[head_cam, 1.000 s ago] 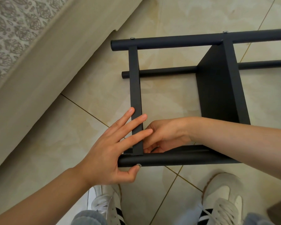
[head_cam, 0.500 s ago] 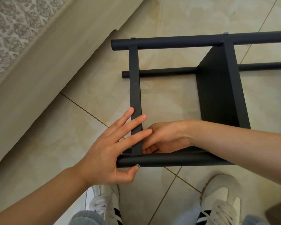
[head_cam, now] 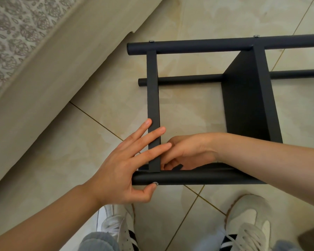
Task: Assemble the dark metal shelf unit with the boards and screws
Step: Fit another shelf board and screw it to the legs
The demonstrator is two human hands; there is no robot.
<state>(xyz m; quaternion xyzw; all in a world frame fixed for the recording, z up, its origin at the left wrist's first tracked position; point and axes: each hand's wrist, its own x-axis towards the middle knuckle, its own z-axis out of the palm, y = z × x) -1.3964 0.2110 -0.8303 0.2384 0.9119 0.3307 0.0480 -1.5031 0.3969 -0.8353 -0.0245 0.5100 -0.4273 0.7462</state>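
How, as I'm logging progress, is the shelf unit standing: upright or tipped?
Tipped: the shelf unit has its poles level along the floor, its board on edge.

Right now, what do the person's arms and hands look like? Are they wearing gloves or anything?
No gloves. The left hand and right hand are bare. So are the left forearm and right forearm, with no sleeves, watch, bracelets or rings in view. The left thumbnail looks painted a shiny greyish colour.
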